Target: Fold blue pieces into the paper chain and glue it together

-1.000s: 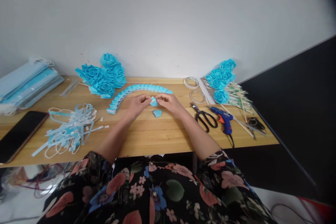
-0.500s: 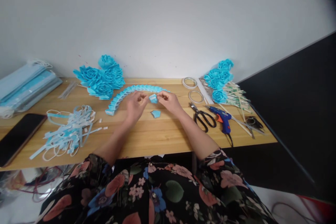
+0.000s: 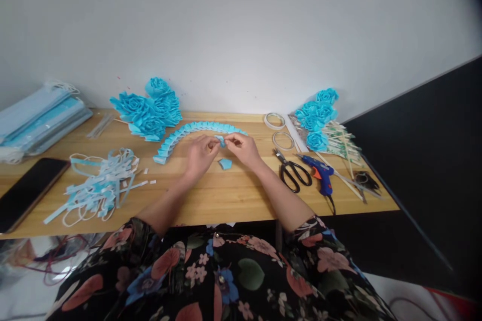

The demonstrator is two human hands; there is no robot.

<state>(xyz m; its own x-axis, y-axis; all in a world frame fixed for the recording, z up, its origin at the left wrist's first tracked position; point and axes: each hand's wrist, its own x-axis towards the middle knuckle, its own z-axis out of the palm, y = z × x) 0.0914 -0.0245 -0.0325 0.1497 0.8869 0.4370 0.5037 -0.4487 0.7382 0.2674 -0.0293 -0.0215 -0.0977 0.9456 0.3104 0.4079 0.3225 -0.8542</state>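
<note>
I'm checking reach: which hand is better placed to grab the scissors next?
Probably the right hand: the scissors lie on its side; the left hand is farther. Both hold a blue piece.

From where I stand, the left of the table [image 3: 233,203] has a dark-screened phone [image 3: 32,193], a tangle of blue and white strips [image 3: 101,185] beside it, and a pile of pale blue face masks [image 3: 48,120] behind. A cluster of bright blue flowers [image 3: 150,110] sits near the wall — another, smaller bunch [image 3: 314,113] over on the right — with black-handled scissors [image 3: 289,163] and a blue glue gun [image 3: 324,175] lying side by side in front of the smaller one.
</note>
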